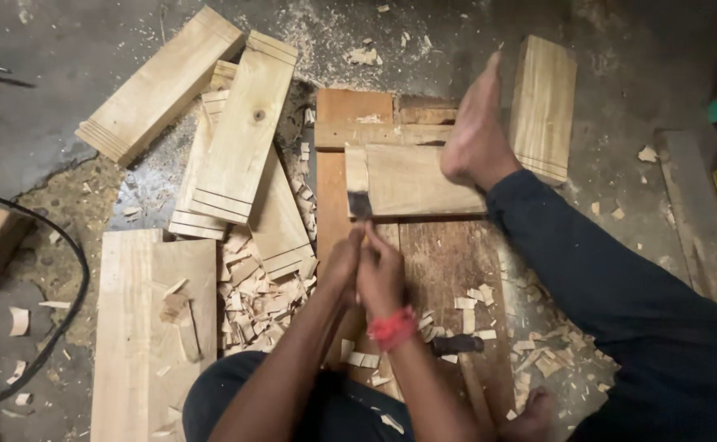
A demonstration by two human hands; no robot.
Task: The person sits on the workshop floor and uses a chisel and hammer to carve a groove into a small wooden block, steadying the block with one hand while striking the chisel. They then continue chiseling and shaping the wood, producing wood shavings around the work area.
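My left hand (343, 263) and my right hand (381, 274) are clasped together around the handle of a chisel (360, 205), whose dark blade rests at the left edge of a pale wooden block (420, 184). A red band circles my right wrist. My bare foot (474, 135) presses down on the right end of that block, with the dark-trousered leg stretching to the lower right. The block lies on a darker, worn wooden board (444, 262).
Several light planks (240, 131) lie stacked at upper left, another wide plank (150, 319) at lower left. Wood chips (252, 299) litter the concrete floor. A black cable (72, 262) loops at left. A dark tool (456, 345) lies on the board.
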